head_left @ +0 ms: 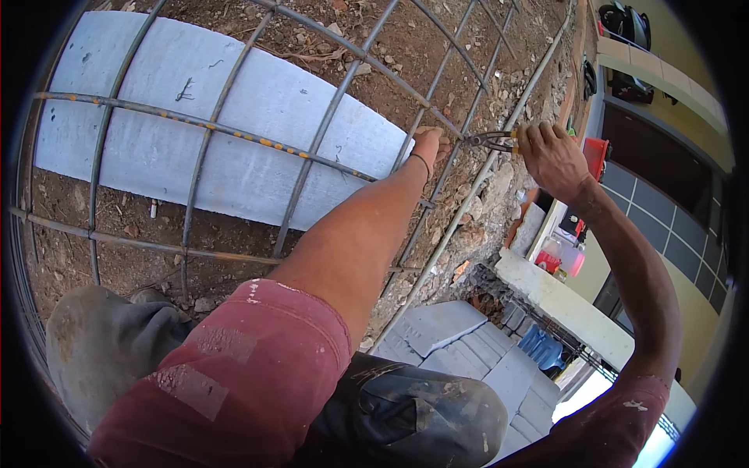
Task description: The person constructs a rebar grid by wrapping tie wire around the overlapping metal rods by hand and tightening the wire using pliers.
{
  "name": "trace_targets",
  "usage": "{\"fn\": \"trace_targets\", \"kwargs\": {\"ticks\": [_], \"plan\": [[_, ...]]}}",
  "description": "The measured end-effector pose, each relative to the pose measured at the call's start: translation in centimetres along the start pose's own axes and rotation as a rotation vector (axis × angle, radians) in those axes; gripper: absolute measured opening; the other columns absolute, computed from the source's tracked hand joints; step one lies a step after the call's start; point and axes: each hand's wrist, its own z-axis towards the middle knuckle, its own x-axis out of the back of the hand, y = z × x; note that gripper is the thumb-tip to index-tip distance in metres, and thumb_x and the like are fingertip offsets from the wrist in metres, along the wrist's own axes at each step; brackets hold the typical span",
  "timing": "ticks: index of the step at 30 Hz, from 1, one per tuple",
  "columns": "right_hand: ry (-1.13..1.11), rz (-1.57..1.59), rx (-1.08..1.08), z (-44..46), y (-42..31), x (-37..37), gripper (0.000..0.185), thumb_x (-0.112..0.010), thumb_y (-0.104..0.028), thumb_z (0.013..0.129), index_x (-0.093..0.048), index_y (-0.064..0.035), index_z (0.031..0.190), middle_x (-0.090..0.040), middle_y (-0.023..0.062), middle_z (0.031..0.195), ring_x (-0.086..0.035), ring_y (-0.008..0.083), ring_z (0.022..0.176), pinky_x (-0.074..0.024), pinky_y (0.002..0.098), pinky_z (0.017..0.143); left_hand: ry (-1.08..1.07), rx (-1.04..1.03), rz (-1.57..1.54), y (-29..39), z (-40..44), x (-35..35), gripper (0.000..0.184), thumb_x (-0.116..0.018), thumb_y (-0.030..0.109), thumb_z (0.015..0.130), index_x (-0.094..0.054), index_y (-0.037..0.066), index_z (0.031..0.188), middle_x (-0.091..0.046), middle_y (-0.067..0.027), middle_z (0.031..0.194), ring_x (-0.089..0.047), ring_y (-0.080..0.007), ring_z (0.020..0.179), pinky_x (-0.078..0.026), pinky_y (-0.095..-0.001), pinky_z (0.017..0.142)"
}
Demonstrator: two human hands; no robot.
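Pliers (477,141) look pretty basic: dark metal head, 2 handles bowed apart, yellowish sleeves on the grip ends. They're at the edge of the rebar grid (211,125), nose right up by a bar crossing. Can't tell from this angle whether the nose actually bites anything. The right hand (552,160) has its fingers curled around the sleeved ends, so that's a proper hold, though the handles aren't squeezed together. The left hand (431,145) is at the same edge of the grid, fingers bent near the nose; they're partly hidden, so can't say what they've got, if anything. Behind the grid's bars there's a pale slab (273,101) with brown dirt (402,51) around it.
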Motion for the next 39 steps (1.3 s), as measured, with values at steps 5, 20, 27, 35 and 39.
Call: {"fn": "trace_targets", "kwargs": {"ticks": [5,20,27,35,39], "plan": [[-0.321,0.66,-0.122,-0.6,0.1,1.1,0.034,-0.065,-0.025,0.099,-0.069,0.0068,0.09,-0.067,0.0149,0.066,-0.07,0.0241,0.058,-0.0555,0.0368,0.05,-0.069,-0.001,-0.001,0.0,-0.5,0.1,0.025,-0.056,0.02,0.105,-0.064,0.008,0.124,-0.073,-0.01,0.109,-0.07,-0.0196,0.096,-0.058,-0.0344,0.086],[0.093,0.012,-0.222,-2.7,-5.2,-0.9,0.029,-0.058,-0.015,0.097,-0.058,0.0024,0.121,-0.065,0.019,0.115,-0.066,0.0321,0.113,-0.0523,0.0453,0.093,0.37,-0.571,0.374,-5.2,-10.2,-2.5,0.032,-0.055,0.004,0.092,-0.058,0.005,0.124,-0.071,-0.0184,0.115,-0.067,-0.0357,0.108,-0.052,-0.0452,0.095],[-0.446,1.277,-0.38,-2.1,-2.8,-5.3,0.034,-0.06,-0.029,0.103,-0.064,0.0046,0.101,-0.07,0.0169,0.079,-0.07,0.0249,0.062,-0.0582,0.0362,0.055,0.334,-0.549,0.411,-5.1,-13.2,-1.8,0.031,-0.058,0.003,0.093,-0.059,0.002,0.124,-0.071,-0.0166,0.115,-0.069,-0.0305,0.106,-0.053,-0.0404,0.093],[-0.322,2.239,-0.302,-2.1,-12.6,-9.7,0.027,-0.064,-0.024,0.103,-0.065,0.0032,0.101,-0.07,0.0158,0.073,-0.071,0.0234,0.055,-0.06,0.0329,0.047,0.135,-0.33,-0.017,-3.0,-13.8,0.3,0.052,-0.062,0.013,0.093,-0.052,-0.004,0.14,-0.067,-0.0107,0.118,-0.061,-0.0202,0.108,-0.048,-0.0334,0.095],[-0.062,2.235,-0.301,-3.9,-20.3,-7.9,0.027,-0.062,-0.022,0.105,-0.064,0.0037,0.111,-0.073,0.0185,0.088,-0.075,0.0261,0.067,-0.0641,0.0367,0.053,0.142,-0.306,0.171,-1.0,-18.0,0.6,0.053,-0.064,0.014,0.094,-0.049,-0.006,0.141,-0.066,-0.0123,0.119,-0.06,-0.0193,0.106,-0.049,-0.0328,0.092]]}}
